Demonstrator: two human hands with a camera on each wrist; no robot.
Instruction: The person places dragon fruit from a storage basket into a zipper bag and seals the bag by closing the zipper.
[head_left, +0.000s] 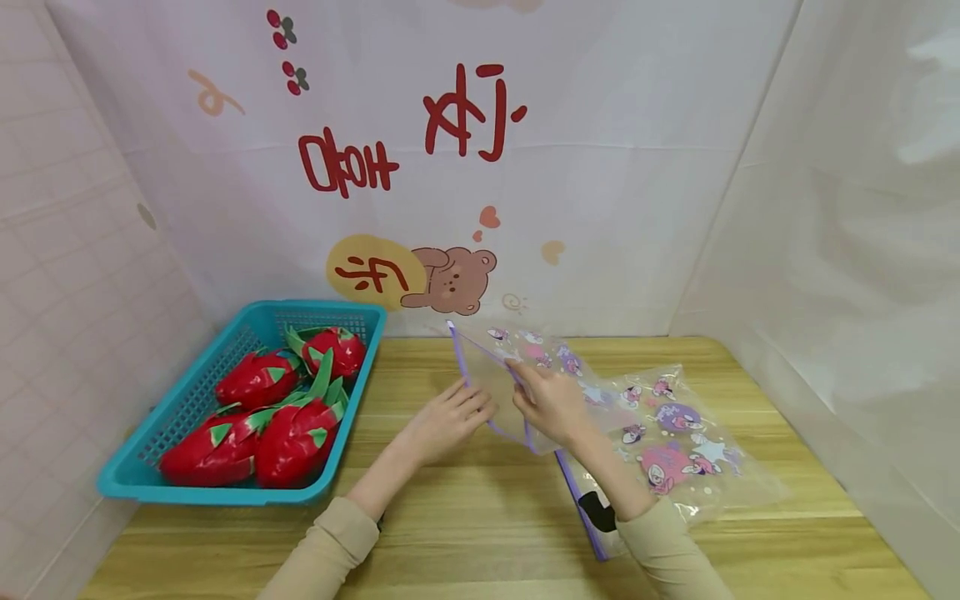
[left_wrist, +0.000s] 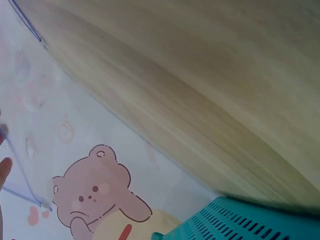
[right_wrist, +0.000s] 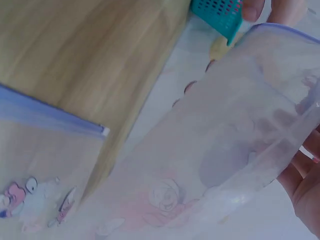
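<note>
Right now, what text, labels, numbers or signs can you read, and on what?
Apparently "乐", sideways, on the backdrop's yellow circle.
Larger red characters, also on the backdrop: can't read reliably.
Held bag and flat bag: any lettering in the prints too small or blurred.
No readable numbers.

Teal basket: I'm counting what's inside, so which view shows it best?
The head view: the whole teal basket shows, with four red fruits visible inside. The left wrist view has only part of its wall, bottom right; the right wrist view, just a corner at the top.

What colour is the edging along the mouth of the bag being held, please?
The edging is purple, seen best in the head view.
</note>
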